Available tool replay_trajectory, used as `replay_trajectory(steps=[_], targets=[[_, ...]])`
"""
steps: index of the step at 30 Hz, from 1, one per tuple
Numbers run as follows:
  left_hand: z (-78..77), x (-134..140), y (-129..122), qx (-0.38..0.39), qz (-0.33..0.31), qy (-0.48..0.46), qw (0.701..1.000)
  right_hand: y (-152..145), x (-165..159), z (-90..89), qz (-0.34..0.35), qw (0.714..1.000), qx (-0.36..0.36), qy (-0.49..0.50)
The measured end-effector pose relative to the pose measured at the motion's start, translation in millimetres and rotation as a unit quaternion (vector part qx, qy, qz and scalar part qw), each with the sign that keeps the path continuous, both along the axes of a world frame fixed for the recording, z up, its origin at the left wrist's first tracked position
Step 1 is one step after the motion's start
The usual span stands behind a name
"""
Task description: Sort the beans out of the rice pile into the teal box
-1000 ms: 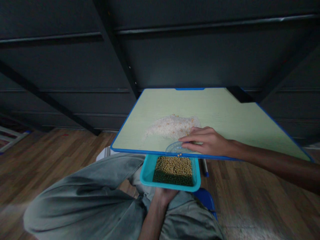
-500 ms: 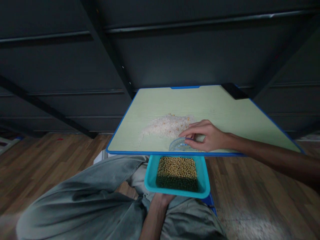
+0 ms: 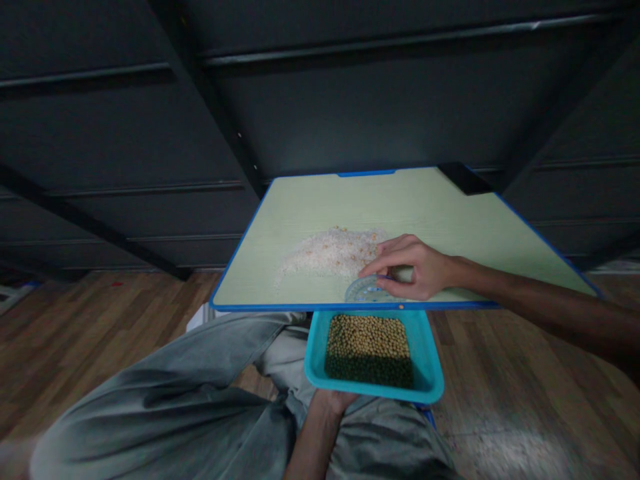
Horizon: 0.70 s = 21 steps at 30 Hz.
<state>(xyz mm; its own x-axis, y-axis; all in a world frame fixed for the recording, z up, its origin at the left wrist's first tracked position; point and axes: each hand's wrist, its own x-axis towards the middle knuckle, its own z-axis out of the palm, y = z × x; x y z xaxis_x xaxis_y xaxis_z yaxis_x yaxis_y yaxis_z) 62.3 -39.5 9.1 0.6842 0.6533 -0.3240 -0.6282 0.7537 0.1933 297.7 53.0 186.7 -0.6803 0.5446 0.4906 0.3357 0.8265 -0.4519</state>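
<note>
My right hand [image 3: 413, 268] rests over the front of the small table [image 3: 310, 200], pinching a clear semicircular plastic protractor [image 3: 364, 291] between thumb and fingers. Its curved side lies on the tabletop by the front edge. Just beyond it spreads a heap of white rice-like grains [image 3: 333, 253] dotted with several yellowish beans. A single bean [image 3: 401, 307] sits on the blue table edge below my right hand. My left hand [image 3: 334, 401] supports a turquoise tray [image 3: 434, 373] from beneath, its fingers hidden. Inside the tray lie many tan soybeans [image 3: 370, 337], the nearer part in shadow.
A dark flat phone-like object [image 3: 465, 179] lies at the table's far right corner. Behind the table stands a dark panelled wall [image 3: 370, 113]. My legs in grey-green trousers [image 3: 200, 407] are folded below, over a wood-patterned floor [image 3: 120, 313].
The tray has moved to the right under the table edge with my left hand. My right hand and the protractor have shifted slightly right, and a bean is now at the very edge.
</note>
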Motion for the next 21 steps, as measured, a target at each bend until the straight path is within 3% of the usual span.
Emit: replay_trajectory(steps=[8, 13, 16, 21], targets=[[-3.8, -3.4, 0.8, -0.029, 0.027, 0.056, 0.998, 3.0, -1.9, -0.9, -0.025, 0.999, 0.027, -0.006], [-19.9, -9.7, 6.6, -0.049, 0.076, 0.022, 0.996, 12.7, 2.4, 2.8, -0.084, 0.99, 0.09, -0.063], [-27.5, -12.8, 8.2, -0.059, 0.069, 0.022, 0.996, 15.1, 2.2, 2.8, -0.105, 0.985, 0.108, -0.089], [-10.4, -6.6, 11.9, -0.027, 0.064, 0.005, 0.998, 14.5, -0.5, 0.2, -0.137, 0.981, 0.112, -0.077]])
